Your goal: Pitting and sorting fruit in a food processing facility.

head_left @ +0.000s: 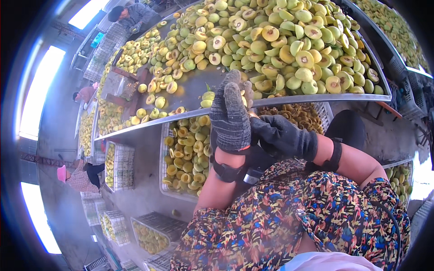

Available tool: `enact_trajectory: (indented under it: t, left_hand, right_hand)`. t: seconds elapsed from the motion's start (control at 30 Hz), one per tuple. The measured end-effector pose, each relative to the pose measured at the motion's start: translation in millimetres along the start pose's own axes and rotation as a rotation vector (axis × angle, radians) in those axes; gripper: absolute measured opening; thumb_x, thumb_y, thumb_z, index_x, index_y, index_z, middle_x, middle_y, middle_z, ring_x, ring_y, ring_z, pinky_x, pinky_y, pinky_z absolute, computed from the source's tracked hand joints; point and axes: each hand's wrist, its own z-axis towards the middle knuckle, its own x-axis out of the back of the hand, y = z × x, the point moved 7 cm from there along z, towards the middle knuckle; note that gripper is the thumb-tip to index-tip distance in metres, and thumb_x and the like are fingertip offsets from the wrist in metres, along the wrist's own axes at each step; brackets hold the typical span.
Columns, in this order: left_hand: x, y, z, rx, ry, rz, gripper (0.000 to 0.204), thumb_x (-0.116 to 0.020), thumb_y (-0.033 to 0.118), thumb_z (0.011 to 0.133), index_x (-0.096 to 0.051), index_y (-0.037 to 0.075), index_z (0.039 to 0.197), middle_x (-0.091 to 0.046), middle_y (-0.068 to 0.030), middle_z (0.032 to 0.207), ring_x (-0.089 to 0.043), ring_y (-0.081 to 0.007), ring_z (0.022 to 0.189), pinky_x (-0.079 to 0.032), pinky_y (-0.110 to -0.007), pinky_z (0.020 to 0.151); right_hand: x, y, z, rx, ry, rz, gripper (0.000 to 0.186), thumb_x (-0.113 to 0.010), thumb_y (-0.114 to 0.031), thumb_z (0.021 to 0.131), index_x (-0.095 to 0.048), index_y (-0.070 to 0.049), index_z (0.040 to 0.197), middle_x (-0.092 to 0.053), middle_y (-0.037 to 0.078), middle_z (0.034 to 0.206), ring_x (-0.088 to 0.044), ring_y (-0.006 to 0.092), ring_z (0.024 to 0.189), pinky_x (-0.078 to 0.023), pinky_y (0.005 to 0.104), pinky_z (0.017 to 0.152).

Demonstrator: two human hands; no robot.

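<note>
Fingers (233,97) of both gloves close on one fruit (249,100) at the tray (316,97) rim, and I judge many whole ones remain beside the halves (187,151) in the crate below.

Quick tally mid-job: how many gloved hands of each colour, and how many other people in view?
Grey-gloved left hand: 1
Black-gloved right hand: 1
Other people: 3 (person at the far table, person at the left, person in a pink hat)
Total: 5
</note>
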Motion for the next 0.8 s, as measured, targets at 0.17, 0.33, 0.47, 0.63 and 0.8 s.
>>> enact_trajectory:
  t: [0.17,0.33,0.47,0.63,0.8]
  left_hand:
    - [-7,-13,1,0.445,-0.125,-0.507,0.051,-0.057,0.048,0.092,-0.058,0.006,0.120,-0.062,-0.0070,0.089,-0.063,-0.0193,0.076,-0.054,-0.031,0.064]
    - [-8,-13,-4,0.322,-0.055,-0.331,0.048,-0.054,0.046,0.095,-0.058,0.005,0.120,-0.064,-0.0073,0.091,-0.064,-0.0189,0.078,-0.054,-0.030,0.065]
    - [-12,14,-5,-0.121,-0.034,0.025,0.047,-0.049,0.039,0.099,-0.055,-0.001,0.124,-0.066,-0.0105,0.105,-0.065,-0.0205,0.092,-0.055,-0.030,0.076]
    - [-10,0,7,-0.028,-0.167,0.180,0.042,-0.052,0.034,0.098,-0.062,-0.003,0.115,-0.068,-0.0101,0.101,-0.067,-0.0201,0.089,-0.055,-0.031,0.078]
    - [-18,-29,1,0.511,-0.591,-0.369,0.029,-0.058,0.022,0.095,-0.065,-0.003,0.108,-0.069,-0.0113,0.087,-0.068,-0.0186,0.074,-0.055,-0.028,0.070]
  right_hand:
    - [2,-8,-5,-0.034,-0.034,-0.049,0.042,-0.052,-0.046,0.096,-0.065,-0.007,0.096,-0.065,-0.001,0.078,-0.058,0.0047,0.062,-0.046,0.0201,0.052]
    - [0,-19,-8,-0.001,0.000,-0.134,0.043,-0.051,-0.047,0.096,-0.065,-0.007,0.094,-0.064,-0.001,0.076,-0.058,0.0052,0.061,-0.046,0.0213,0.052]
    - [3,-1,-2,0.166,-0.028,-0.041,0.044,-0.052,-0.048,0.095,-0.065,-0.007,0.094,-0.063,0.000,0.075,-0.057,0.0063,0.059,-0.045,0.0221,0.050]
    - [9,3,-9,-0.108,0.076,-0.042,0.037,-0.055,-0.041,0.095,-0.062,-0.005,0.103,-0.062,0.000,0.075,-0.056,0.0066,0.057,-0.045,0.0232,0.049]
    - [2,-5,-24,-0.123,-0.241,0.028,0.056,-0.038,-0.056,0.098,-0.060,-0.006,0.084,-0.046,-0.001,0.052,-0.039,0.0068,0.038,-0.030,0.0219,0.035]
